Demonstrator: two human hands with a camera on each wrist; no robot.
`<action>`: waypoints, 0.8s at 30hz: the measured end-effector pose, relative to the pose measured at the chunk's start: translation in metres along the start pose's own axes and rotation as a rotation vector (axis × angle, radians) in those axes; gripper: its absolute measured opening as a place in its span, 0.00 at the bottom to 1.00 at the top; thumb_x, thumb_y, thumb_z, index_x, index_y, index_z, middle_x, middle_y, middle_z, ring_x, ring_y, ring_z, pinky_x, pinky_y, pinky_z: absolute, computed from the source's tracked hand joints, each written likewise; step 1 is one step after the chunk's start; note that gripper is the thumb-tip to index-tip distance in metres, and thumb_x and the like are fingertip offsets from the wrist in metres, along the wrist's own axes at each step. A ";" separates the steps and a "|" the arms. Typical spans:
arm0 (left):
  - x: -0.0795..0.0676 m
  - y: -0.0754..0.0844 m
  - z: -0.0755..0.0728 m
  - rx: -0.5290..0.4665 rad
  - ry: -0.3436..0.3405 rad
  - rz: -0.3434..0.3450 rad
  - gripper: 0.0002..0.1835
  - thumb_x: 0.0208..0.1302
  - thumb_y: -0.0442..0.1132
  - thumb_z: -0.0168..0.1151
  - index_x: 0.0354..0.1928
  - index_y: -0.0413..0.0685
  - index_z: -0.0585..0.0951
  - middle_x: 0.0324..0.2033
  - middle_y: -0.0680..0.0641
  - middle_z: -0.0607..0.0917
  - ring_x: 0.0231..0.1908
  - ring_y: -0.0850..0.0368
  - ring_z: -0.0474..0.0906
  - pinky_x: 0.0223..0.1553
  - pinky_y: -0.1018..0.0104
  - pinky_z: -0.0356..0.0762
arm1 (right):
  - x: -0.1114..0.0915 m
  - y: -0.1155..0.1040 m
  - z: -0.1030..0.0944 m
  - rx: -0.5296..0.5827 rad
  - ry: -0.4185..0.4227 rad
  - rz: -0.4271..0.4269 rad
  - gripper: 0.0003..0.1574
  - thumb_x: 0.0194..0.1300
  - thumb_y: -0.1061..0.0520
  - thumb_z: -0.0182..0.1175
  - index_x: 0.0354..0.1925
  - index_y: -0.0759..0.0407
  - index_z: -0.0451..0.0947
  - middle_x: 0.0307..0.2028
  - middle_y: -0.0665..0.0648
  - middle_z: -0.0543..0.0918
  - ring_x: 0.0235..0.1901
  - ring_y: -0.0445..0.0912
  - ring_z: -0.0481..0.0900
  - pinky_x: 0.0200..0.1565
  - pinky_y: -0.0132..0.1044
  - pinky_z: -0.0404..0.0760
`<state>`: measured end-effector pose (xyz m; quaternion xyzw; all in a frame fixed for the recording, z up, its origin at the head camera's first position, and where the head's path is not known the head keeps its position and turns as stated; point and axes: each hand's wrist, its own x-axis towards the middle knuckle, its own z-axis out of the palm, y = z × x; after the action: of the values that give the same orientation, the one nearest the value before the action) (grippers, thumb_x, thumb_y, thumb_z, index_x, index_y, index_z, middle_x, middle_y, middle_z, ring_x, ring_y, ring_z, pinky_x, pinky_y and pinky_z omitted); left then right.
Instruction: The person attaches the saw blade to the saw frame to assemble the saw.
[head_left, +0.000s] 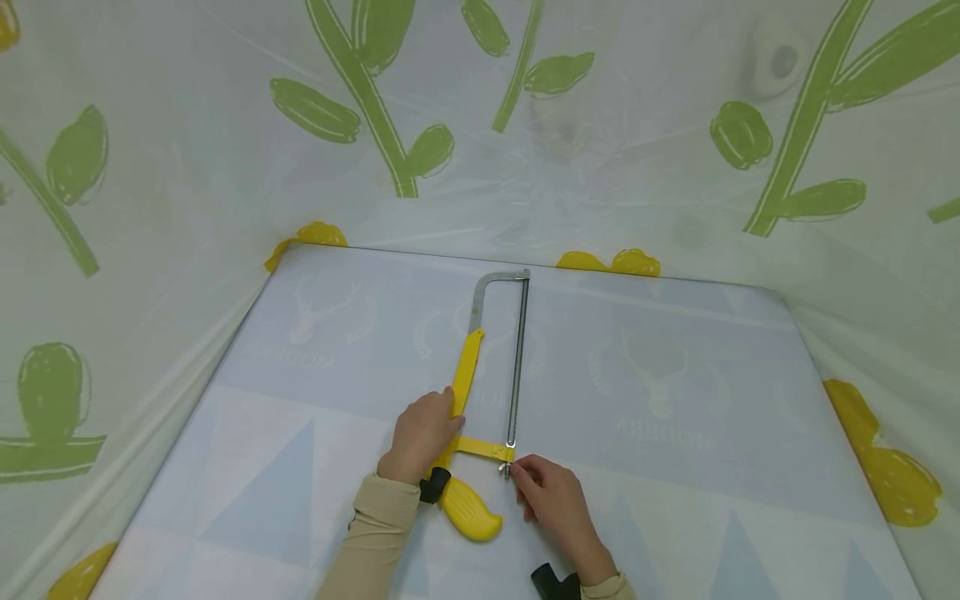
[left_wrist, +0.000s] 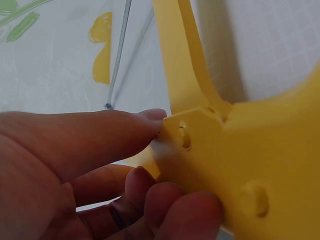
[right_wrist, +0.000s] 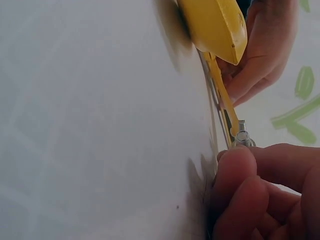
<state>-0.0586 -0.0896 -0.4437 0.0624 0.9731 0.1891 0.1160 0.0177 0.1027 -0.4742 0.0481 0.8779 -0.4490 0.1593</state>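
A hacksaw (head_left: 467, 367) with a yellow frame and grey metal bow lies on the table, its bow pointing to the far side. The slim blade (head_left: 518, 367) runs along its right side, and the yellow handle (head_left: 471, 510) is at the near end. My left hand (head_left: 422, 437) grips the yellow frame just above the handle; thumb and curled fingers show on the frame (left_wrist: 200, 155) in the left wrist view. With thumb and finger, my right hand (head_left: 555, 504) pinches the small metal wing nut (head_left: 504, 470) at the blade's near end, partly hidden by the fingertips (right_wrist: 235, 162).
A pale blue and white patterned cloth covers the table (head_left: 675, 500). White sheeting (head_left: 600, 183) with green leaves and yellow shapes hangs behind and at both sides. Black straps (head_left: 435, 485) sit at both wrists.
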 end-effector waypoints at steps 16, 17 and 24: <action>-0.001 0.001 -0.001 -0.007 0.001 0.006 0.23 0.58 0.44 0.64 0.51 0.36 0.75 0.23 0.47 0.75 0.19 0.57 0.66 0.20 0.68 0.64 | 0.001 0.002 -0.003 0.086 -0.001 0.031 0.11 0.62 0.49 0.58 0.37 0.55 0.76 0.15 0.50 0.74 0.11 0.44 0.72 0.15 0.36 0.73; -0.001 0.001 -0.001 -0.007 0.001 0.006 0.24 0.58 0.44 0.64 0.52 0.36 0.75 0.24 0.47 0.75 0.20 0.57 0.66 0.20 0.68 0.65 | 0.001 0.002 -0.003 0.088 -0.004 0.029 0.11 0.62 0.50 0.58 0.37 0.55 0.76 0.15 0.50 0.74 0.11 0.44 0.72 0.16 0.36 0.73; 0.000 0.001 -0.001 0.007 -0.006 -0.002 0.26 0.58 0.45 0.64 0.54 0.36 0.74 0.28 0.45 0.78 0.21 0.57 0.67 0.22 0.67 0.66 | 0.002 0.004 -0.003 0.113 -0.029 0.034 0.10 0.62 0.51 0.59 0.38 0.56 0.76 0.16 0.51 0.74 0.11 0.44 0.72 0.16 0.37 0.74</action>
<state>-0.0586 -0.0887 -0.4423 0.0625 0.9734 0.1856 0.1188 0.0156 0.1072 -0.4759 0.0652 0.8479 -0.4956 0.1766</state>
